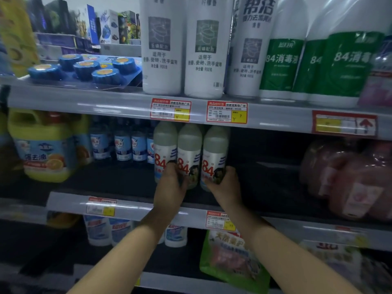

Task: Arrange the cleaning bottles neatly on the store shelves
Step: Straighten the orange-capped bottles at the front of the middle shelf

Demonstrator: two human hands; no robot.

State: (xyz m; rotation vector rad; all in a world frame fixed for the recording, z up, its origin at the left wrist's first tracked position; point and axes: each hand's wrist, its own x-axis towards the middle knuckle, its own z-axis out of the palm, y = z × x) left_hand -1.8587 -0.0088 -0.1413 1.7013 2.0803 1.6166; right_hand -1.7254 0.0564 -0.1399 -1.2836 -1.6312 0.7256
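Observation:
Three pale "84" disinfectant bottles stand side by side on the middle shelf point(131, 203): a left bottle point(165, 145), a middle bottle point(189, 149) and a right bottle point(215, 151). My left hand point(170, 187) wraps around the lower part of the middle bottle, thumb between the left and middle bottles. My right hand point(226, 185) grips the base of the right bottle from its right side. All three stand upright and close together.
Tall white cleaner bottles point(162, 45) and green-labelled "84" jugs point(282, 66) fill the top shelf beside blue toilet blocks point(84, 67). On the middle shelf sit a yellow jug point(42, 145), blue bottles point(123, 143) and pink packs point(350, 179). A green pouch point(231, 257) hangs below.

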